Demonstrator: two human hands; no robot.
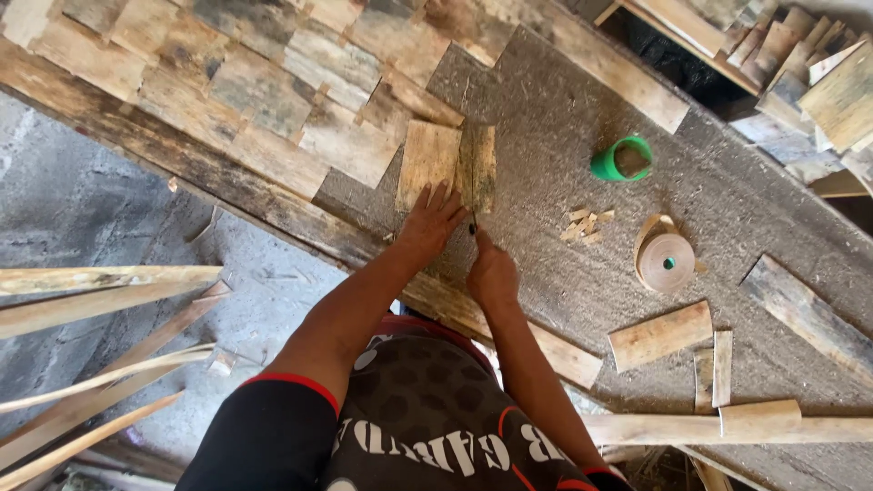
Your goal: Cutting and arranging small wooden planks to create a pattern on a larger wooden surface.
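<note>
pale veneer piece: I see a light, roughly rectangular wood sheet lying flat on the grey board, partly under fingertips.
dark veneer piece: narrower, weathered grey-brown, flat, touching the pale one's right edge.
small dark tool: tip just showing, below the dark piece's lower edge.

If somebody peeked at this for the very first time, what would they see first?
Probably the two hands in the middle: the left hand lies flat on a pale wood sheet, while the right hand pinches a small dark tool against the darker strip beside it. Next comes the bright green roll on the grey board to the right, with a tan tape roll nearer the person.
</note>
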